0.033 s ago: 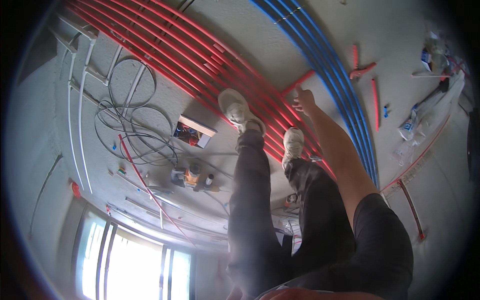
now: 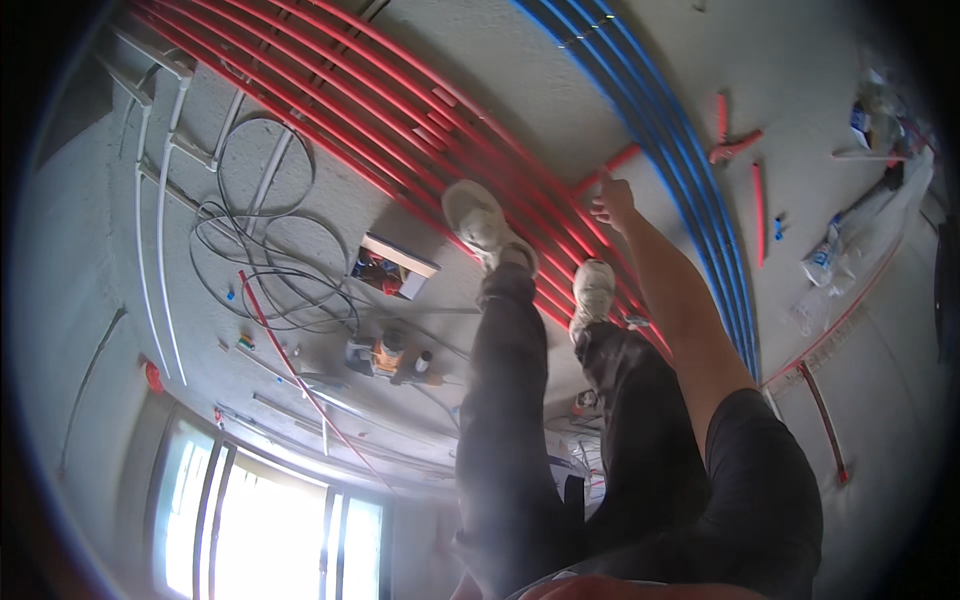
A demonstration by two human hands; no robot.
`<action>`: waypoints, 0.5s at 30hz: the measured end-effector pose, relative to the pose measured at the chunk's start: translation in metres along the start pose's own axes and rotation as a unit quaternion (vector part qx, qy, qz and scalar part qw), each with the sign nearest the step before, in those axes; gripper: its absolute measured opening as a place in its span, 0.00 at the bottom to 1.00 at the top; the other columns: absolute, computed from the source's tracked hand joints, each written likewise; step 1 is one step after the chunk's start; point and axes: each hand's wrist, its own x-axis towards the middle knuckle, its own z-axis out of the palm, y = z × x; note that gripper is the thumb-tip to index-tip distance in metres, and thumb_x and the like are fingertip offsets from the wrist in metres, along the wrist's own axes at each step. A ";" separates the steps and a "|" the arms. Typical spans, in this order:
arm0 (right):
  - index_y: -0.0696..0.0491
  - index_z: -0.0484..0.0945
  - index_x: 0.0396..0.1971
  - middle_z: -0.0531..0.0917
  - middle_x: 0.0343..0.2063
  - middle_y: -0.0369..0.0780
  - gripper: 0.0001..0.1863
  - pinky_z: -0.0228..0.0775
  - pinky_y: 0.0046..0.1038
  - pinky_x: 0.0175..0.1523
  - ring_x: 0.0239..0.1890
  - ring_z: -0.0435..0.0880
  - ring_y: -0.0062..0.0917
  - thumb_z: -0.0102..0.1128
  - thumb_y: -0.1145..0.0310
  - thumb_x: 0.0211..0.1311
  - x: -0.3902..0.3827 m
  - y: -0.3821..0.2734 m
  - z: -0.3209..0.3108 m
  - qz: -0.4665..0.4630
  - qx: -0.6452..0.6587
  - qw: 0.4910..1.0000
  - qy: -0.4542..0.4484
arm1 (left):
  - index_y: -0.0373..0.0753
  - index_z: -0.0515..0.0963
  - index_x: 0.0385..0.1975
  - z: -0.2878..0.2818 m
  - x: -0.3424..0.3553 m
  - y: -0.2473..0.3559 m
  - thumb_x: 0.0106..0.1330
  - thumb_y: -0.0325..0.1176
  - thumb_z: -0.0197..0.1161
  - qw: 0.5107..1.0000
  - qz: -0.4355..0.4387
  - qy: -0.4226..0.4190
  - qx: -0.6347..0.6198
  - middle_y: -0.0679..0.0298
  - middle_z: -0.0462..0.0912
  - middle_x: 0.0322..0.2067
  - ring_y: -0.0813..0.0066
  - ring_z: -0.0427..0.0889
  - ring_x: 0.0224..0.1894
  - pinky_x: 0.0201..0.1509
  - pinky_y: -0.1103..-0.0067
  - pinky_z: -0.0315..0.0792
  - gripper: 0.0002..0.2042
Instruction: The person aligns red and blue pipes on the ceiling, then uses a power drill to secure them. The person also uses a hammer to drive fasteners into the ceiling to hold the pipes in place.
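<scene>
Red short pipe (image 2: 624,157) lies at the right hand's (image 2: 613,204) outstretched index tip, other fingers curled, contact or grip impossible to tell; left hand not made out. Its long axis slants crosswise between the red pipe run (image 2: 432,137) and blue pipes (image 2: 672,150), ahead of the feet, right arm nearer. Toward the floor's (image 2: 800,60) right edge, loose red offcut (image 2: 759,215); toward its left, looped grey cable (image 2: 306,222).

Red pipes (image 2: 436,140), blue pipes (image 2: 690,170); off-white shoes (image 2: 478,222), dark trousers (image 2: 515,400)
</scene>
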 end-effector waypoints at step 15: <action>0.53 0.72 0.33 0.76 0.21 0.40 0.09 0.66 0.33 0.17 0.16 0.78 0.26 0.53 0.63 0.68 -0.141 -0.102 -0.070 -0.131 -0.028 0.990 0.041 | 0.34 0.82 0.43 -0.052 -0.063 0.125 0.70 0.30 0.60 0.998 0.044 -0.050 -0.021 0.63 0.84 0.28 0.70 0.85 0.26 0.27 0.74 0.79 0.08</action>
